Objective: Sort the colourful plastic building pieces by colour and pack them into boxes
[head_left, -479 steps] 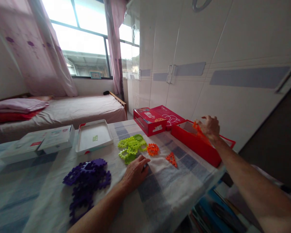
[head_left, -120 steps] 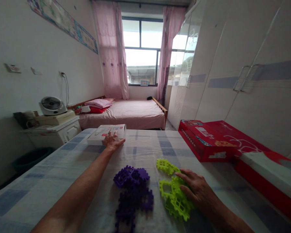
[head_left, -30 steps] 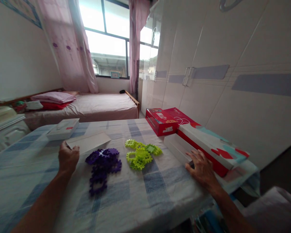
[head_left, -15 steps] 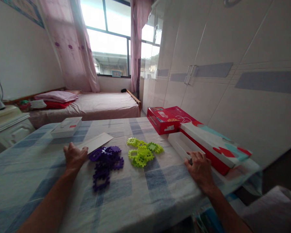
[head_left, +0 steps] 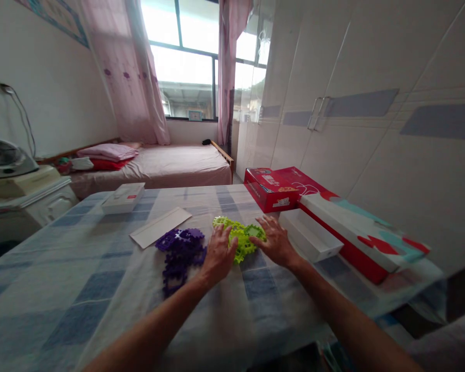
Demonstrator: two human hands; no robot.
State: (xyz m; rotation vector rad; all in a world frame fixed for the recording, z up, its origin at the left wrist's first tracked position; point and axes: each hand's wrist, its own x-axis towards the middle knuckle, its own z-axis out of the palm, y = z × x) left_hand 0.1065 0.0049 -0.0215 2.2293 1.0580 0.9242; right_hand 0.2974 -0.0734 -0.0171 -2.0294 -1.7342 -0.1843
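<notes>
Several yellow-green toothed plastic building pieces (head_left: 242, 247) lie in a pile on the table, with a hand on either side. My left hand (head_left: 219, 253) reaches over the pile's left side, fingers stretched and apart. From the right, my right hand (head_left: 274, 242) touches or hovers at the pile's edge with its fingers spread. Neither hand has a piece gripped in it. Left of my left hand is a heap of purple toothed building pieces (head_left: 178, 253), partly hidden by that hand. To the right of my right hand stands an open white box (head_left: 313, 235).
A flat white box lid or card (head_left: 160, 227) lies behind the purple heap. Farther back left sits a closed white box (head_left: 123, 198). A red box (head_left: 271, 190) and a long red-and-white box (head_left: 356, 232) line the right side of the checked tablecloth (head_left: 112, 305).
My left hand has left the flat white piece and moved right to the yellow-green pile. My right hand has let go of the open white box and moved left to the same pile.
</notes>
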